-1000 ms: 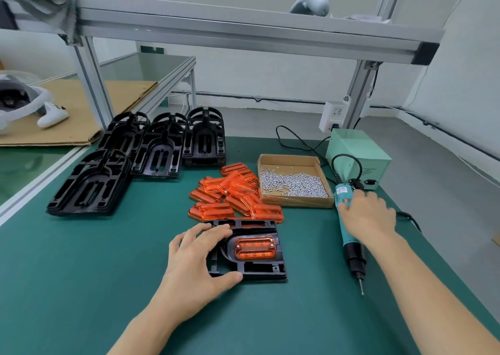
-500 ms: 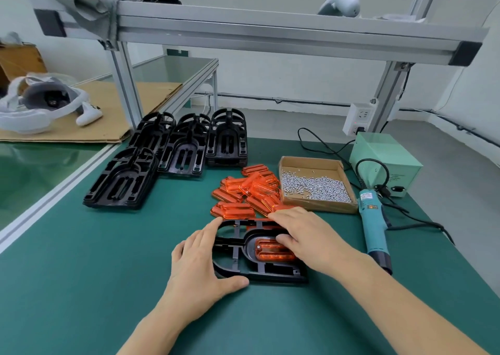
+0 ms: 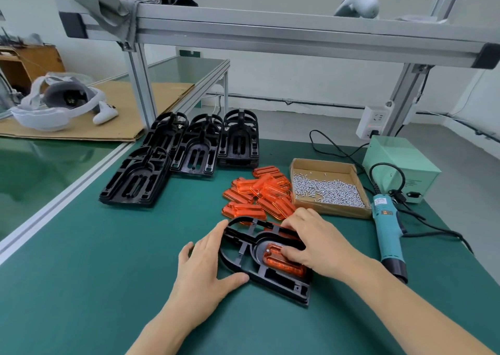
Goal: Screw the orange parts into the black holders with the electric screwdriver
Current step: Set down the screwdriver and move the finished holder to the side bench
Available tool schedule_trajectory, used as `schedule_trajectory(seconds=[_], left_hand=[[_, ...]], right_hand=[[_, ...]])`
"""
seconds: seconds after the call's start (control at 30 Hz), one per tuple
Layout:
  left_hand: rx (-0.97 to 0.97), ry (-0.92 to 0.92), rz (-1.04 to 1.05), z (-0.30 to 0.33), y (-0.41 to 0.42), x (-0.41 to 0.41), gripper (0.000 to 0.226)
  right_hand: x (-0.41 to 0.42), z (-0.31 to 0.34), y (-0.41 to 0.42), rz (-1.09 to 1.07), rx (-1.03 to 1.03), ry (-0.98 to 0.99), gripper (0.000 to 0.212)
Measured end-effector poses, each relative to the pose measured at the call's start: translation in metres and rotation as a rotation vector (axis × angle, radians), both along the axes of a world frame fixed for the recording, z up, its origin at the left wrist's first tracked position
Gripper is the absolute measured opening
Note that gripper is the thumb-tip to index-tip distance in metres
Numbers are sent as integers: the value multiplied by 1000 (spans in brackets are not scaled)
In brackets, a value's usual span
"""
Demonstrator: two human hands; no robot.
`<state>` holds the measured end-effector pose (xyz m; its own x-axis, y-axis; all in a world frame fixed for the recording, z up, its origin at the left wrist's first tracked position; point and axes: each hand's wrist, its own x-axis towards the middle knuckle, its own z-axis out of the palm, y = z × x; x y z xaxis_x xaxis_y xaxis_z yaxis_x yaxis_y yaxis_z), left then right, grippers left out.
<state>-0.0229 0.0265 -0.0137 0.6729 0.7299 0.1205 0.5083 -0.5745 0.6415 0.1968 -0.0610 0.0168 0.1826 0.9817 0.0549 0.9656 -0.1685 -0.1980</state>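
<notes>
- Orange plastic sits in the pocket of the black holder (image 3: 266, 264) in front of the person: one orange part (image 3: 281, 258), its long axis running from near-left to far-right across the green mat (image 3: 108, 273).
- The right hand (image 3: 315, 242) lies on top of it, fingers curled down and pressing on the part's right end; whether they pinch it cannot be told.
- The left hand (image 3: 208, 271) braces the holder's rounded left end, fingers spread, thumb against the near edge.
- The electric screwdriver (image 3: 388, 230) lies on the mat to the right of the holder, near the right forearm, tip toward the person. The right hand is the nearer one and would reach right for it, by the look of things.
- The box of screws (image 3: 328, 189) stands just beyond the right hand, the pile of spare orange parts (image 3: 257, 192) touching its left side.
- Stacked empty holders (image 3: 189, 154) wait farther back on the left, well out of the way.
- The screwdriver's cable (image 3: 433, 233) trails off to the right, clear of the path.
</notes>
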Motion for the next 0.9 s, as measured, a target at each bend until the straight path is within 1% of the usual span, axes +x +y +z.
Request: schedule_trajectory(seconds=[0.1, 0.17, 0.27, 0.33, 0.43, 0.53, 0.6, 0.77, 0.83, 0.9], left_hand=[[62, 42, 115, -5, -5, 0, 90], [90, 63, 158, -7, -9, -1, 88], [86, 7, 170, -8, -14, -1, 83], [42, -91, 178, -8, -15, 0, 78], [-118, -329, 224, -6, -11, 3, 73], [-289, -549, 284, -1, -2, 12, 53], [-382, -666, 310, 6, 8, 19, 49], [-491, -830, 290, 18, 22, 31, 56], [-525, -863, 308, 20, 24, 31, 61], [-522, -901, 363, 21, 32, 27, 63]], right_hand=[[-2, -1, -3, 8, 47, 8, 37], [-4, -1, -5, 10, 67, 19, 32], [-8, -3, -8, -13, 108, 99, 29], [-10, -3, -9, -29, 145, 169, 31], [-15, 1, -2, -63, 236, 312, 32], [-25, 6, 14, -112, 359, 452, 30], [-35, 9, 29, -139, 389, 509, 31], [-51, 15, 59, -214, 470, 711, 26], [-58, 18, 69, -226, 468, 752, 31], [-66, 18, 79, -189, 447, 777, 38]])
